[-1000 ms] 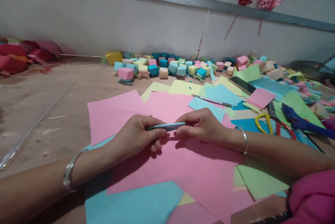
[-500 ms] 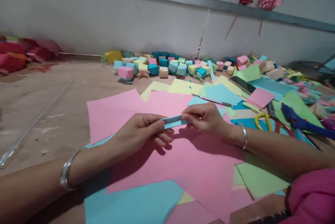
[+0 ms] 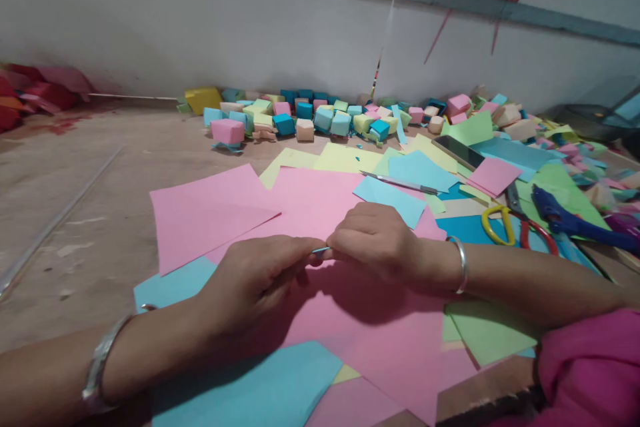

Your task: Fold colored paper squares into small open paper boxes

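Observation:
My left hand [image 3: 265, 274] and my right hand [image 3: 373, 240] meet over a spread of pink paper [image 3: 325, 320]. Between their fingertips they pinch a folded strip of light blue paper [image 3: 321, 250]. Just a thin edge of the strip shows; the fingers hide the rest. Under my left forearm lies a blue sheet [image 3: 245, 380]. Beyond my right hand a smaller blue piece [image 3: 390, 199] rests on the pink paper, with a grey pen [image 3: 400, 182] behind it.
Right of my right hand lie scissors [image 3: 500, 224] with yellow and red handles, a blue glue gun [image 3: 565, 217] and a phone [image 3: 457, 150]. Small paper boxes [image 3: 305, 129] line the wall. A metal rod [image 3: 60, 220] lies at left.
My hands have drawn closer together and turned knuckles up. The blue strip, broadly visible before, is now mostly covered by my fingers. The view has shifted slightly.

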